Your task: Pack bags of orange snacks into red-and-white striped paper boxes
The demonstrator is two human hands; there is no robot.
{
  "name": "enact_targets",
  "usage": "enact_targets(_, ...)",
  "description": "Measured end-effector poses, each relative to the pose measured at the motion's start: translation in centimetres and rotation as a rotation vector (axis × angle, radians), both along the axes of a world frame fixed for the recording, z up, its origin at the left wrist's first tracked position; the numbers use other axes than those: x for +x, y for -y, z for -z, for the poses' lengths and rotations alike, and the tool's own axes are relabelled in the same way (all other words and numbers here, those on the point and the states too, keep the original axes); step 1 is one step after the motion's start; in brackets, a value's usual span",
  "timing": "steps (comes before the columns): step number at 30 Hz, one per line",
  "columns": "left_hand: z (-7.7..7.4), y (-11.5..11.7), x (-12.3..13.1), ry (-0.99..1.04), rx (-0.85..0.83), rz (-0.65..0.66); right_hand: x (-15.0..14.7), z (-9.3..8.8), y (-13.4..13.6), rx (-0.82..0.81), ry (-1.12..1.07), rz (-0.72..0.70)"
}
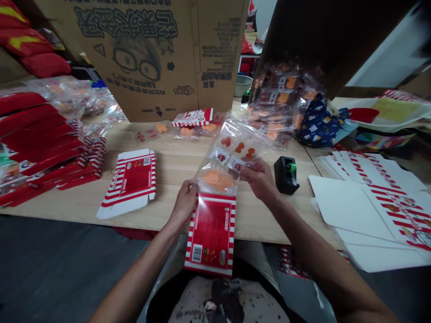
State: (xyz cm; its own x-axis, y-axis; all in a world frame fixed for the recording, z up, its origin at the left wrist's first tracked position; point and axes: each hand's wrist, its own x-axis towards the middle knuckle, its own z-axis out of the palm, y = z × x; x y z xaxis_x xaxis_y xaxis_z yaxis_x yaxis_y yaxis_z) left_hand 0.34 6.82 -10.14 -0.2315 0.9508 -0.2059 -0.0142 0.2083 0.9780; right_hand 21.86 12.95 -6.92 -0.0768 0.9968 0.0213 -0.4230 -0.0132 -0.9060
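My right hand [258,177] is closed on the right side of a clear plastic bag [218,179], which holds orange pieces and a small printed packet. The bag's lower end meets the upper end of a red carton with white-striped edges [211,233]. How far the bag reaches inside I cannot tell. Closed at the carton's upper left corner, my left hand [183,202] also touches the bag's edge. The carton hangs over the table's front edge, above my lap. Another striped carton [133,177] lies on the table to the left.
Red cartons [47,152] are stacked at the left. A black tape dispenser [286,175] stands right of my right hand, and flat white and striped card sheets [373,211] lie beyond it. Large cardboard boxes [161,58] stand behind, with filled clear bags [276,103] heaped at the back right.
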Motion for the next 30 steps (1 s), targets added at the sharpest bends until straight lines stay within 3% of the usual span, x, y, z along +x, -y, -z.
enact_targets(3, -0.2, 1.0, -0.2, 0.000, 0.035, -0.041, 1.8, -1.3, -0.8, -0.040, 0.130, -0.064)
enact_targets(7, -0.2, 1.6, -0.1, -0.108, 0.190, -0.051, 2.2, -3.5, -1.8, -0.018, 0.235, -0.262)
enact_targets(12, -0.4, 2.1, -0.3, -0.216, 0.308, -0.129, 1.0, -3.7, -2.2, -0.111, 0.202, -0.301)
enact_targets(16, -0.7, 2.6, -1.0, -0.162, 0.260, 0.032, 1.9, -3.4, -2.6, -0.162, 0.263, -0.382)
enact_targets(23, -1.5, 2.0, -2.3, -0.078, 0.219, 0.345, 4.2, -5.1, -3.5, -0.105, 0.449, -0.639)
enact_targets(30, -1.8, 2.1, -1.9, 0.008, 0.114, 0.328, 3.7, -6.0, -3.1, 0.062, 0.547, -0.703)
